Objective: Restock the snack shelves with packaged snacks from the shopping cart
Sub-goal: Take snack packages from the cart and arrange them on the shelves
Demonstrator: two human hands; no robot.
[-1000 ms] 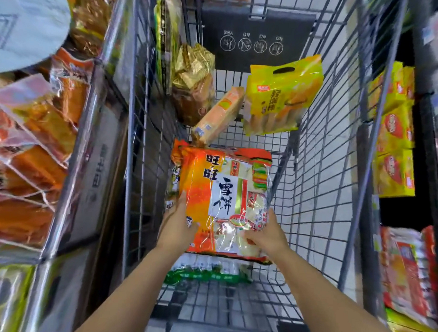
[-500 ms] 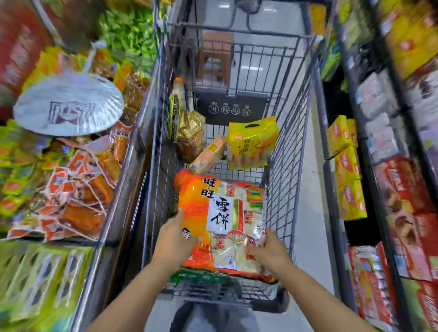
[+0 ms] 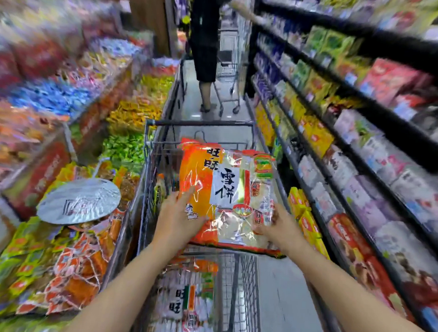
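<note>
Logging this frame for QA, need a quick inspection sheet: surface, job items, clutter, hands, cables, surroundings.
Surface: wire shopping cart in a narrow aisle; no table.
Job's things: large orange rice cracker bag held up above the cart; a similar bag lies in the cart below.
Clutter: round silver foil lid on the loose snack packets in the bins beside the cart.
Grippers: left hand grips the bag's lower left edge; right hand grips its lower right edge.
Cables: nothing seen.
Surroundings: black shelves of packaged snacks; a person in dark clothes with a second cart ahead. Much of the picture is motion-blurred.
</note>
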